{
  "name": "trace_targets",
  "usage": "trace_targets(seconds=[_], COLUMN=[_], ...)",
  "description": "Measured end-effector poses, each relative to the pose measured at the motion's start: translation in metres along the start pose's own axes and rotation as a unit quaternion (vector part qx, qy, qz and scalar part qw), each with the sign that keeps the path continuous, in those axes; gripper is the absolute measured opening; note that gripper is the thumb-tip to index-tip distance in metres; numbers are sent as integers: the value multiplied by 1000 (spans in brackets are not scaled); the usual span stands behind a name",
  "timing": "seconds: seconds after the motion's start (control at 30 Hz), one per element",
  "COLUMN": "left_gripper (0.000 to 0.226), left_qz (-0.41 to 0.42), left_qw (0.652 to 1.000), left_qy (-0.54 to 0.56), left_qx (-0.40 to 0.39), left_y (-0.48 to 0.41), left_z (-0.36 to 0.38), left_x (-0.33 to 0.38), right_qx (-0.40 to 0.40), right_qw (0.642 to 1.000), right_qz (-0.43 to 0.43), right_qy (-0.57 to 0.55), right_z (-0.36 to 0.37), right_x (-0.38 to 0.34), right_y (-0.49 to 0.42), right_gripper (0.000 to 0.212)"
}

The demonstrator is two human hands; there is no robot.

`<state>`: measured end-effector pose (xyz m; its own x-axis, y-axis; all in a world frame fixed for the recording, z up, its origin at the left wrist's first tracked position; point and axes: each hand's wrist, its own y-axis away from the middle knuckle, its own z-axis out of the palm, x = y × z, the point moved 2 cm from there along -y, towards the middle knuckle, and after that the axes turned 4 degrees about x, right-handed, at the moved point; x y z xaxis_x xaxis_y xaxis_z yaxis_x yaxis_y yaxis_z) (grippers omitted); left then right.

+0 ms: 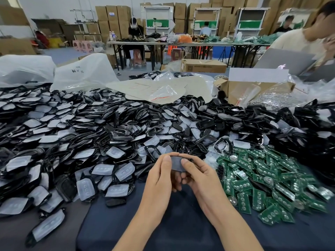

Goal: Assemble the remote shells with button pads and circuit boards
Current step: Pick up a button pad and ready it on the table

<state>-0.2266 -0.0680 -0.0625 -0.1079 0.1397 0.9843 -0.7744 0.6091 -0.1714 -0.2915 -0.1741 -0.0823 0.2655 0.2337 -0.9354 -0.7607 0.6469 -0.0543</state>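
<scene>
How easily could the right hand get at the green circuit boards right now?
Probably yes, once freed: the green circuit boards lie heaped in the open just beside the right hand, nothing between. But its fingers, with the left hand, are pinching a grey part.

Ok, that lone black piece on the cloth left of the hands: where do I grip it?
Pinch the black piece across its long edges, from above. It lies flat on the cloth, lengthwise left to right; both long sides look free, though the pile sits close behind.

Stacked cardboard boxes (pixel 112 17) rise behind long folding tables (pixel 199 44).
</scene>
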Motion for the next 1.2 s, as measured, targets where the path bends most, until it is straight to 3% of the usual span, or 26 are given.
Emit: trace_targets(seconds=[0.13, 0.63, 0.9, 1.2], left_gripper=[28, 41, 28, 38], left_qz=[5, -30, -2, -25], left_qw=[1000, 1000, 1000, 999], left_qy=[-24, 3, -12, 14], left_qx=[-5, -6, 9, -21], left_y=[-1, -2, -2, -2], left_z=[-1, -2, -2, -6], left_x=[0, 0, 0, -3], right_qx=[5, 15, 13, 16], right_qw=[1000, 999, 1000, 1000], right_qz=[5, 20, 15, 24], right_qy=[-10, -21, -8, -13], right_z=[0, 2, 3, 4], right_x=[0, -3, -5, -7], right_y=[0, 0, 3, 3], right_gripper=[21, 23, 21, 24])
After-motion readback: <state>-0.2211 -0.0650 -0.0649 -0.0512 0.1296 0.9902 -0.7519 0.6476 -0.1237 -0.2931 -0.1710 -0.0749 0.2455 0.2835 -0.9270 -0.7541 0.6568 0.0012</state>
